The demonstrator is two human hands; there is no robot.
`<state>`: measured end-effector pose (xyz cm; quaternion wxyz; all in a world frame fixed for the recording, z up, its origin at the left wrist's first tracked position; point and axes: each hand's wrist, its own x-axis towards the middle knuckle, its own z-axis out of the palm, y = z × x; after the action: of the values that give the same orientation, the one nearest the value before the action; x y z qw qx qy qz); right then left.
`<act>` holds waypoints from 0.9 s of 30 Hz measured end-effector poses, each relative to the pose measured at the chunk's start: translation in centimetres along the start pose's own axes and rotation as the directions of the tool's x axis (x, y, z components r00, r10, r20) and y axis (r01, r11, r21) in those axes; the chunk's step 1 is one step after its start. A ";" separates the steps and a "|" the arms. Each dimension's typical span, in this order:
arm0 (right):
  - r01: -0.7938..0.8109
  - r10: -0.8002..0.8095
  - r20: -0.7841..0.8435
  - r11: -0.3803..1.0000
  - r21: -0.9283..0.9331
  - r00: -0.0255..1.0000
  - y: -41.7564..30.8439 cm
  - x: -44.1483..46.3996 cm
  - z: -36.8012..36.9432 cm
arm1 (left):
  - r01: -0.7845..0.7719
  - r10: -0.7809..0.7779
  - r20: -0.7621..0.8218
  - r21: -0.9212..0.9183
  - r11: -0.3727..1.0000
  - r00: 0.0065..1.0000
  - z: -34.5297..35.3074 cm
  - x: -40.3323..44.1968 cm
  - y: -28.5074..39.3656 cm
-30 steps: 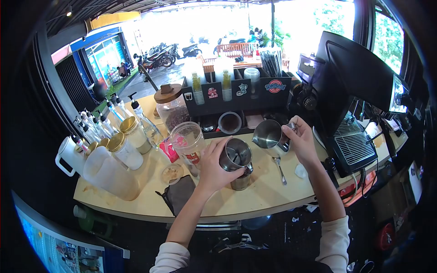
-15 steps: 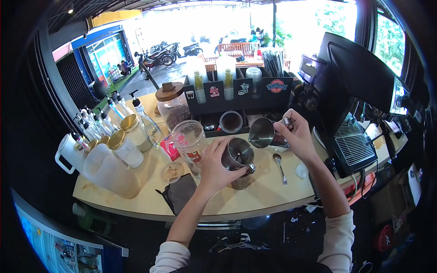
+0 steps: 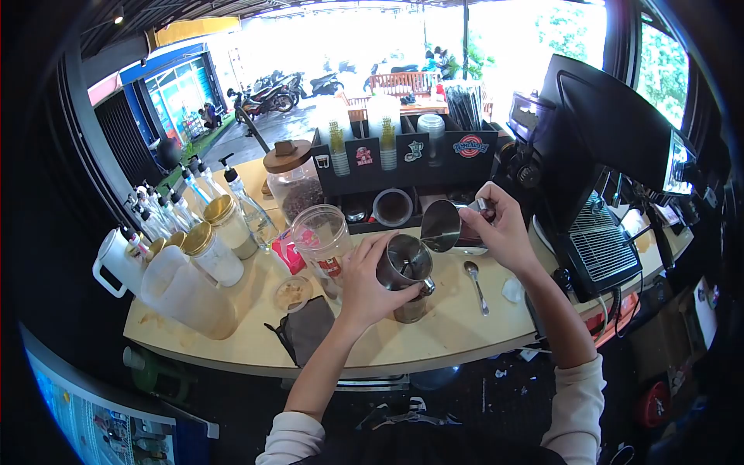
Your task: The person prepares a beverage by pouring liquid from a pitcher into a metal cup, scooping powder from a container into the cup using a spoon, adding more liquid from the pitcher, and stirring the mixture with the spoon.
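Metal cup [image 3: 404, 261] is clasped by the widely curled left hand [image 3: 368, 280]; toward two o'clock, a tilted pitcher [image 3: 441, 226] is clamped by its handle in the right hand [image 3: 500, 226].

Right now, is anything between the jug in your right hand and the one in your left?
Nothing visible: the right jug tips its lip by the rim of the left jug. The spoon lies aside.
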<state>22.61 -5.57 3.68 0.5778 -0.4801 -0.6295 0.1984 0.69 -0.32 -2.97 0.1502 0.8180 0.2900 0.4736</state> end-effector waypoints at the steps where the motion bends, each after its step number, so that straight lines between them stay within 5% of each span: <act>1: -0.004 0.004 0.004 1.000 0.008 1.000 -0.1 0.0 0.0 | -0.004 0.004 -0.006 0.002 1.000 1.000 0.1 0.0 -0.1; 15: -0.009 0.008 0.016 1.000 0.010 1.000 -1.4 0.7 0.6 | -0.002 0.001 -0.018 -0.050 0.999 1.000 0.5 -0.3 -0.5; 27: -0.033 0.030 0.042 0.996 0.081 0.999 -2.3 1.6 1.8 | 0.140 -0.144 0.011 -0.300 0.944 0.990 2.1 -0.9 -1.3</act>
<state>20.30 -4.71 5.93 0.5807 -0.4620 -0.6248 0.2427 1.74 0.21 -5.36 0.3047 0.7601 0.2738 0.5044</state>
